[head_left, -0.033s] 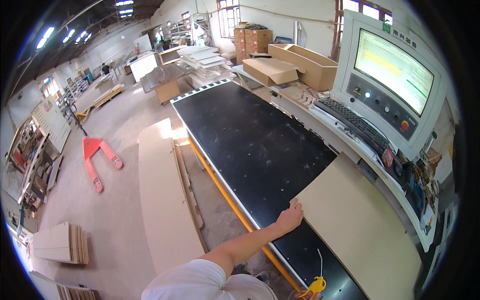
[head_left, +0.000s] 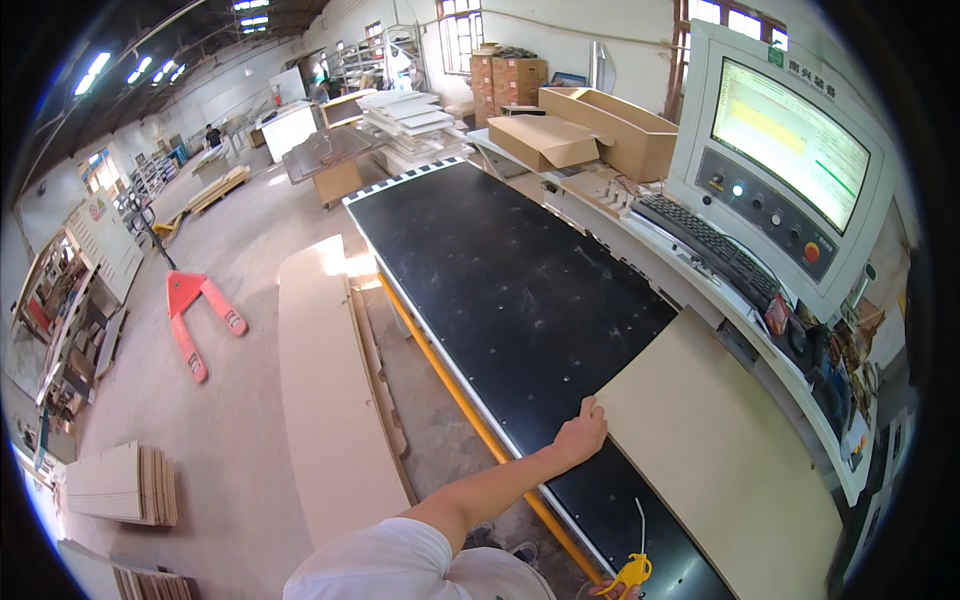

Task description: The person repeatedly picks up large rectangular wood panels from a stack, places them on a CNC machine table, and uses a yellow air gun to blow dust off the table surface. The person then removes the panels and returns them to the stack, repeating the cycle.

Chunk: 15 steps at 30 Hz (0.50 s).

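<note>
A large tan wood-fibre panel (head_left: pixel 730 440) lies flat on a long black table (head_left: pixel 500 270), covering its near right part. My left hand (head_left: pixel 582 435) reaches across from the left, its fingers closed at the panel's left edge close to the far corner. Down at the lower edge of the picture, my right hand (head_left: pixel 620 591) is wrapped round a yellow air blow gun (head_left: pixel 633 570), partly cut off by the frame. The gun's thin bent metal nozzle (head_left: pixel 641 520) points away from me, over the black tabletop beside the panel.
Right of the table stands a control console (head_left: pixel 780 160) with a lit screen and a keyboard (head_left: pixel 710 245). An orange rail (head_left: pixel 450 400) runs along the table's left side. Long tan boards (head_left: pixel 325 380), a red pallet jack (head_left: pixel 190 300) and stacked panels (head_left: pixel 120 485) stand to the left.
</note>
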### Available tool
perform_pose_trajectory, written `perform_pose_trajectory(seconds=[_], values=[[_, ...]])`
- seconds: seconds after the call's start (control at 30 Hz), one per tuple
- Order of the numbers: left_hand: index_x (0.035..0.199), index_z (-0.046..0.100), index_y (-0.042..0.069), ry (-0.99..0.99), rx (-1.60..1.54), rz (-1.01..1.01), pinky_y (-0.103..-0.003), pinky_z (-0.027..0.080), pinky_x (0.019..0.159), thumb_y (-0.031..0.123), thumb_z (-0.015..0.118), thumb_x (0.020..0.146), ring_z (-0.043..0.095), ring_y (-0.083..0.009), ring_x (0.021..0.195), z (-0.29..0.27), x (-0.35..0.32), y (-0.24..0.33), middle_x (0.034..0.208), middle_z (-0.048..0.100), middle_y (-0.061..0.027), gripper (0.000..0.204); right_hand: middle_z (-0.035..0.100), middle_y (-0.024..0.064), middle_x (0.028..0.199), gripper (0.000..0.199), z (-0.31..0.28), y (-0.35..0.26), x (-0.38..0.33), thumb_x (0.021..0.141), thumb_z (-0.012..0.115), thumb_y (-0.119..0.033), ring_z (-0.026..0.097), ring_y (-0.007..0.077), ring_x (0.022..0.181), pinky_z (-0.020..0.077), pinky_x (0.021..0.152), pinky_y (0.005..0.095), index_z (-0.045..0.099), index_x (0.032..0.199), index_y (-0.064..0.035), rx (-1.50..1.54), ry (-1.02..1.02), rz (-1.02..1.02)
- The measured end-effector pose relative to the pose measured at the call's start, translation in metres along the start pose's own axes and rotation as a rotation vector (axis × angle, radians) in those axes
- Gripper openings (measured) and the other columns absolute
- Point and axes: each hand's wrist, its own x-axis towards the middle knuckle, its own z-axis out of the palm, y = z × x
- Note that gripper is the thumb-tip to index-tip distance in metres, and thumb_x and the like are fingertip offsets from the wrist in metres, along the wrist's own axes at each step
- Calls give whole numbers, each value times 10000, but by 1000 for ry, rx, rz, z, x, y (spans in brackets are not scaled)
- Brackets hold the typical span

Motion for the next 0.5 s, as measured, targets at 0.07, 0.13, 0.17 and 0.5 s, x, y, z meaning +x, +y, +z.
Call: perform_pose_trajectory(seconds=[0.07, 0.13, 0.17, 0.5], values=[[1086, 484, -14, 22, -15, 2, -487, 580, 614, 193, 569, 926, 654, -449, 757, -2, -1, 1, 1222, 476, -257, 276, 632, 42, 705, 551, 3, -2, -5, 1053, 328, -490, 375, 64, 378, 270, 343, 198, 615, 1095, -21, -49, 18, 34], [1074, 481, -5, 4, -12, 0, -490, 575, 606, 192, 567, 928, 651, -443, 749, -3, -1, 2, 1166, 492, -244, 259, 608, 27, 664, 548, 5, -2, -6, 1053, 329, -491, 380, 60, 383, 270, 344, 200, 618, 1082, -25, -109, -82, -1], [1065, 478, 1, -23, -6, 7, -493, 571, 600, 192, 566, 928, 649, -440, 744, -3, -2, 3, 1134, 498, -235, 250, 593, 22, 641, 549, 6, -1, -4, 1054, 328, -490, 377, 62, 379, 271, 343, 201, 617, 1083, -23, -106, -48, 19], [899, 541, 31, -32, -188, -52, -495, 516, 680, 216, 591, 915, 632, -399, 827, 0, -13, 5, 878, 595, -179, 192, 564, 18, 584, 563, 12, 4, 9, 1053, 336, -484, 361, 70, 353, 273, 344, 201, 608, 1118, 4, -192, -157, -3]])
